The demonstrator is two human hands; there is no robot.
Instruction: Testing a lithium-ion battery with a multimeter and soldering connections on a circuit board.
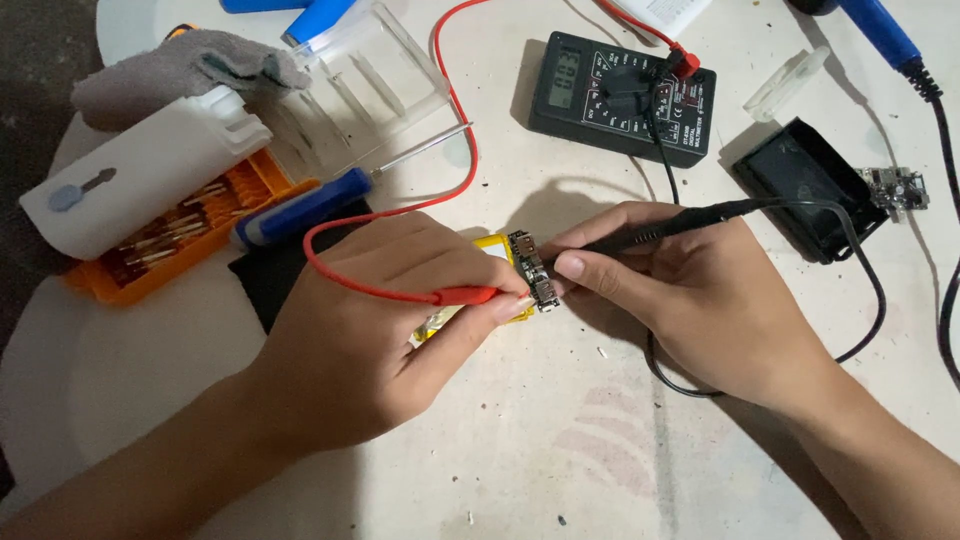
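My left hand grips a red test probe, its tip against a small circuit board that lies on a yellow flat battery pack. My right hand holds a black test probe, its tip at the same board. Red and black leads run up to a black digital multimeter at the top centre of the white table.
An orange tray of screwdriver bits with a white lid stands at left, next to a blue-handled screwdriver and a clear plastic case. A grey cloth lies top left. A black casing and another small board sit at right.
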